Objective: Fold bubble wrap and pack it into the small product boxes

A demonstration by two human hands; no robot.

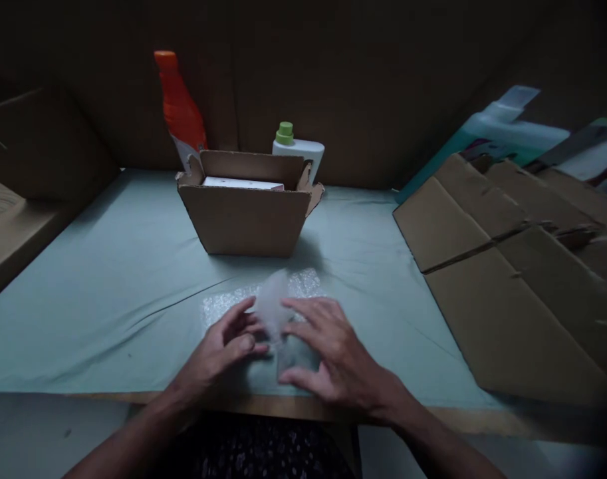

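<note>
A sheet of bubble wrap point(303, 286) lies on the pale green cloth near the table's front edge, partly folded over a small flat object I cannot make out. My left hand point(223, 349) pinches the raised fold of the wrap between thumb and fingers. My right hand point(328, 352) lies on the wrapped object with its fingers spread and pressed down on it. Behind them stands an open cardboard box point(248, 216) with a white item point(241, 182) inside.
An orange bottle point(181, 110) and a white bottle with a green cap point(298, 146) stand behind the box. Flattened cardboard point(512, 266) covers the right side. A wooden surface point(8, 233) sits at the left. The green cloth point(108, 286) covers the table.
</note>
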